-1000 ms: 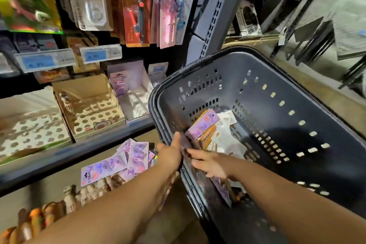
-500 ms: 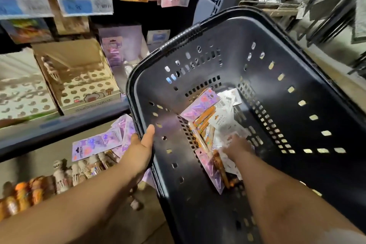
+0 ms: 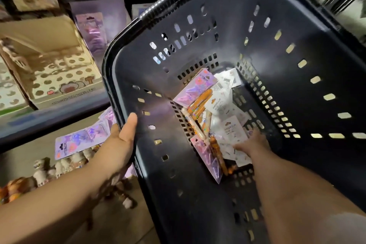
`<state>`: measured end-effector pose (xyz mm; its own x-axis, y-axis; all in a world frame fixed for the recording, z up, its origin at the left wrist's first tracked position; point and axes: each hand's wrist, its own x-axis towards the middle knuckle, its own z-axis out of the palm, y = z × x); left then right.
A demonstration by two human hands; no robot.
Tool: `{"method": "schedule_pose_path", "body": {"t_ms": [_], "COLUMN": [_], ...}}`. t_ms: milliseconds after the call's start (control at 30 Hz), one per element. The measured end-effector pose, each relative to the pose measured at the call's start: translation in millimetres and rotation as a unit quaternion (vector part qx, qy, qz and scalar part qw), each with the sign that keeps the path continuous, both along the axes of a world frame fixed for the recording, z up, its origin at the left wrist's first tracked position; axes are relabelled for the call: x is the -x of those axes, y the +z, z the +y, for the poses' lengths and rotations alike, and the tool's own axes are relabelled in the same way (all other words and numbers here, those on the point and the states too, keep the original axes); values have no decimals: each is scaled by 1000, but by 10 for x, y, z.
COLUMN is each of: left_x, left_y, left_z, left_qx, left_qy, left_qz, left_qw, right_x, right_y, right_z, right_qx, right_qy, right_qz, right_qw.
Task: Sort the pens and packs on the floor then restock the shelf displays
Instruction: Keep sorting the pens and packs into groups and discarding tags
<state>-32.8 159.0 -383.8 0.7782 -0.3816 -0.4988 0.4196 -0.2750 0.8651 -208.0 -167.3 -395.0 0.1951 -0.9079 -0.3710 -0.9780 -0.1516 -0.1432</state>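
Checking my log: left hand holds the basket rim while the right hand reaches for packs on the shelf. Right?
No: the head view shows the right hand inside the basket, among the packs at its bottom. The left hand does hold the rim.

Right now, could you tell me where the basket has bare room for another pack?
Bare: the strip of basket bottom between the packs and the right slotted wall. Crowded: the bottom's left side, where the right hand sits on the pile.

Floor (image 3: pixel 122 228) — holo packs (image 3: pixel 79 140) w/ pens (image 3: pixel 59 166) beside.
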Motion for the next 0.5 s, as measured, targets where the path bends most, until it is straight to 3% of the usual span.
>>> {"method": "schedule_pose_path", "body": {"t_ms": [200, 367, 500], "left_x": [27, 6, 32], "left_y": [31, 26, 49], "left_z": [-17, 0, -12], "left_qx": [35, 52, 61], "left_qy": [-1, -8, 8], "left_qz": [8, 48, 31], "left_qw": [999, 997, 998], "right_x": [31, 37, -44], "right_y": [61, 74, 180], "right_z": [-48, -60, -45], "right_qx": [13, -21, -73], "right_qy": [2, -21, 49], "right_qz": [62, 38, 93], "right_qw": [998, 999, 992]}}
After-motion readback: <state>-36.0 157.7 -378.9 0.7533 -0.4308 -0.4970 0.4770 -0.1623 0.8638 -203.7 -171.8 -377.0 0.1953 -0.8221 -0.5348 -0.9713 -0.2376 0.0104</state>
